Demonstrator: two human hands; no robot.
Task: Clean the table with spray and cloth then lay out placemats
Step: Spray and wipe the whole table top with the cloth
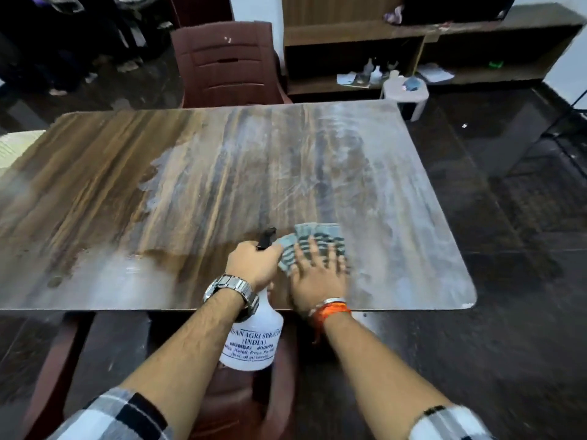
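One grey-green cloth (327, 232), crumpled, near the bench's (158, 185) front edge, pressed flat under right hand (317, 279), fingers (332, 258) spread. Left hand (252, 263) grips white spray bottle (254, 339) overhanging edge. Wood-grain top streaked wet. Maroon chair (222, 65) beyond; dark floor (508, 217).

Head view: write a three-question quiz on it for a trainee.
1. True or false: the left hand grips the bottle.
2. How does the right hand meet the cloth? A: curled in a fist on it. B: fingers spread flat on it. C: pinching one corner in the air.
3. Fill in: at the far edge of the table stands a brown ____.

Key: 1 true. 2 B. 3 chair.
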